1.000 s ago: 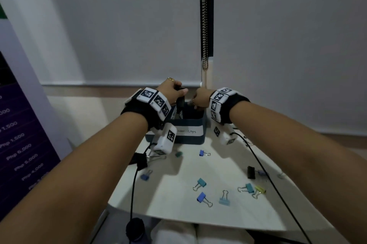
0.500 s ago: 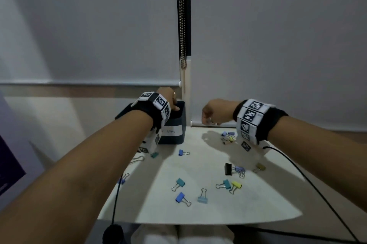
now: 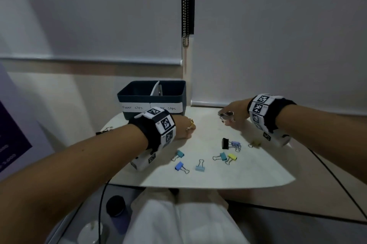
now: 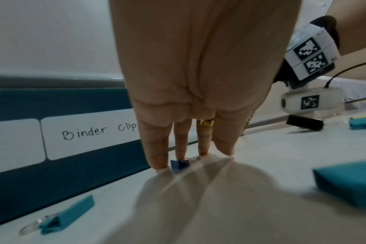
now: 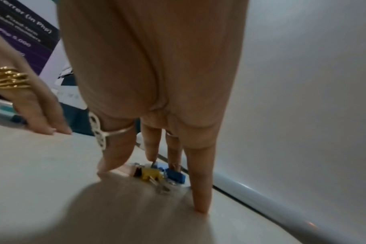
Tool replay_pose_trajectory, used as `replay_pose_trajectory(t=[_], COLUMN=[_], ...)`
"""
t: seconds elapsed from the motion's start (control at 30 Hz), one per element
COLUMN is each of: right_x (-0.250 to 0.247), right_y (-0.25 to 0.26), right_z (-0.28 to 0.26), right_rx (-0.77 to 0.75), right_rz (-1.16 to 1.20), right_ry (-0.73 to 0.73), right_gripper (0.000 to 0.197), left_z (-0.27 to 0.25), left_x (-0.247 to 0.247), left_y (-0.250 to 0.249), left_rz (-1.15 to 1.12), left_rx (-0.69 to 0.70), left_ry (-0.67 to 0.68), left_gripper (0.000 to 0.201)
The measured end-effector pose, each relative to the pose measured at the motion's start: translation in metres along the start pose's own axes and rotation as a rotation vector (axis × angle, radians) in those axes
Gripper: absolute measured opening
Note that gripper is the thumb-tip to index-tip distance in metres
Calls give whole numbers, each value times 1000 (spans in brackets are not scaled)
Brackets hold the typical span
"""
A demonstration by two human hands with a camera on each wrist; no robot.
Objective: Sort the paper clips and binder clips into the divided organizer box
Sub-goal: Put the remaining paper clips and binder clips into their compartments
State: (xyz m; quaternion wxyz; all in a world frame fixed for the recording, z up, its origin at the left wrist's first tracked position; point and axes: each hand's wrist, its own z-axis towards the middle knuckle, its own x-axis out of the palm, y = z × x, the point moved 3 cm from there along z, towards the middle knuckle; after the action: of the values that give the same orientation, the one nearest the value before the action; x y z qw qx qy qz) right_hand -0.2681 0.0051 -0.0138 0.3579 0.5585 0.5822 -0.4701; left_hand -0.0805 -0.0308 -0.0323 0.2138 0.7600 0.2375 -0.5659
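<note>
The dark blue organizer box (image 3: 127, 97) stands at the back of the table, with a divider and labels reading "Paper clips" and "Binder clips" (image 4: 90, 132). My left hand (image 3: 188, 134) is down on the table just in front of it. Its straight fingers (image 4: 157, 156) stand on the tabletop around a small blue binder clip (image 4: 179, 164). My right hand (image 3: 225, 119) is at the back right. Its straight fingers (image 5: 201, 189) touch the table around a cluster of yellow (image 5: 149, 174), blue (image 5: 175, 176) and black clips.
Several binder clips lie loose on the white table (image 3: 248, 174): black (image 3: 225, 143), lilac (image 3: 236, 143), teal (image 3: 223, 156), yellow (image 3: 232, 156), light blue (image 3: 199, 168), blue (image 3: 179, 166). One clip (image 3: 106, 129) sits at the left edge. Window blinds hang behind; cables trail off both wrists.
Both hands have left the top of the box and come down to the table, the left just in front of the box, the right out to the clip cluster at the back right.
</note>
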Motion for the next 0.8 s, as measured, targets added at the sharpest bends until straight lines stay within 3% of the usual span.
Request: replay_pose_trajectory(t=[0.17,0.27,0.33,0.53,0.63,0.8], right_x=[-2,-7,-5,1,-7,-55], right_y=[11,12,12,18,21,29], right_z=[-3,-2,0,3,3,9], right_rx=[-51,-60,-59,-25,-27,-59], right_rz=[-88,-62,-37,13,-6,193], right_ry=[-5,-36,-17,40,34,-196], right_gripper=[36,37,34,28,27,26], left_z=[-9,-7,-6,-9,-13,-26], left_x=[1,-2,-6,-3,-17,-70], left_y=[-7,-4,-1,6,19,58], left_rz=[55,62,-26,-217,-239,-488], left_rx=[-24,-70,-55,-89,-63,-211], left_ry=[39,-27,-74,-116,-270,-757], left_gripper=[28,26,17,26,20,16])
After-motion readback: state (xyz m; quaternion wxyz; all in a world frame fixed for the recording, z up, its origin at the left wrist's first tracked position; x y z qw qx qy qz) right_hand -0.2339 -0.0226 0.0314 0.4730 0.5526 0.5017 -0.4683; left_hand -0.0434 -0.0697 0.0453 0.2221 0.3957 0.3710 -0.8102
